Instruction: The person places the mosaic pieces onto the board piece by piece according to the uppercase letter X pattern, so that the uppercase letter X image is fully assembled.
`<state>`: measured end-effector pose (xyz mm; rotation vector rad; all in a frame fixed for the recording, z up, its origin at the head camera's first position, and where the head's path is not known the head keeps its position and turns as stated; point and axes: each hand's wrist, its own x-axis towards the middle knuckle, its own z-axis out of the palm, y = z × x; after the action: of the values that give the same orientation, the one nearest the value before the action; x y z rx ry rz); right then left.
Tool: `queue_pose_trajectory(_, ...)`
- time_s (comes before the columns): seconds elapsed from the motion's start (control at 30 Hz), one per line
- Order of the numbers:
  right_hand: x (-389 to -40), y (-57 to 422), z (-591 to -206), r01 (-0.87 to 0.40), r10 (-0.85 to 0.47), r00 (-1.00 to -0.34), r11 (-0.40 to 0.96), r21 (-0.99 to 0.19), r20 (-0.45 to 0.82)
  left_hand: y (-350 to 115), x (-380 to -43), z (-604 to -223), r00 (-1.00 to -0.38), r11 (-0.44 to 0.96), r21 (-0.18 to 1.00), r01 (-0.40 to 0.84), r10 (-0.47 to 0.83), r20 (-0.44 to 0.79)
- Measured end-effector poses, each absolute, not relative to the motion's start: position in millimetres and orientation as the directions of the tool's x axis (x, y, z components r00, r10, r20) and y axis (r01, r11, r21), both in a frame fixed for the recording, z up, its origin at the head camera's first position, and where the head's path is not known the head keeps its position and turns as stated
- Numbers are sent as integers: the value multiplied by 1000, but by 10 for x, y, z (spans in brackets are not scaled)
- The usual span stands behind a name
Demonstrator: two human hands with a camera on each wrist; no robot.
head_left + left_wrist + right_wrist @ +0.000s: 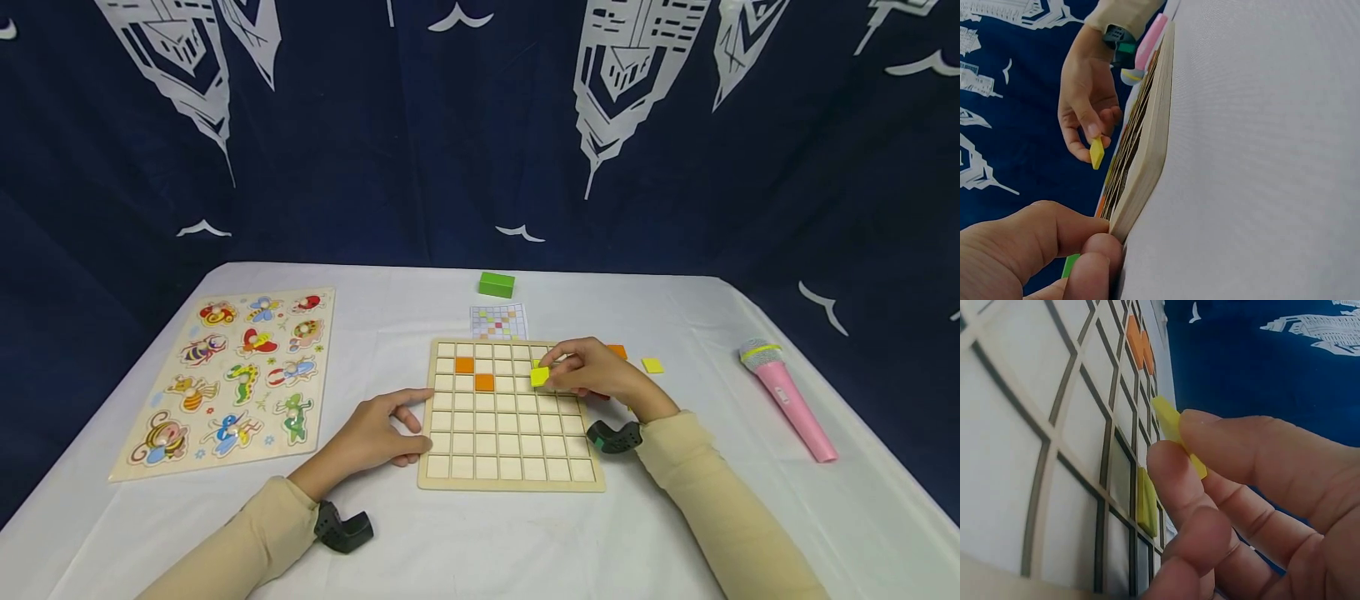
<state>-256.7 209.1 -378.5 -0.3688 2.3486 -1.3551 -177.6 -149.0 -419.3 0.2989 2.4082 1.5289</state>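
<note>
R grip (pixel 602 371) pinches a yellow tile (pixel 539 377) betw. thumb & fingers, tilted, just above the board (pixel 510 485), nr its upper R part; held by the edges, prob. so much of it sticks out past the fingertips. Another yellow tile (pixel 1147 503) sits on the grid just beyond, apart from it. L grip (pixel 375 429) isn't clasped: index & thumb spread along the board's L edge, touching, prob. to steady it. 2 orange tiles (pixel 484 382) sit in cells, diag. to each other. Card (pixel 498 322) lies behind the board w/ a coloured grid, prob. for easy ref. R forearm comes in from lower R, wrist bent inward; L forearm slants in from lower L, low over the counter (pixel 465 542).
</note>
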Motion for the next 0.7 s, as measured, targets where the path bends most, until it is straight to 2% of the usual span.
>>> queue_pose_trajectory(0.7, -2623, 1900, -3833, -118, -468, -862, 560, -820, -196, -1489, -1779, -4192, -942, 422, 906, 22, 313, -123)
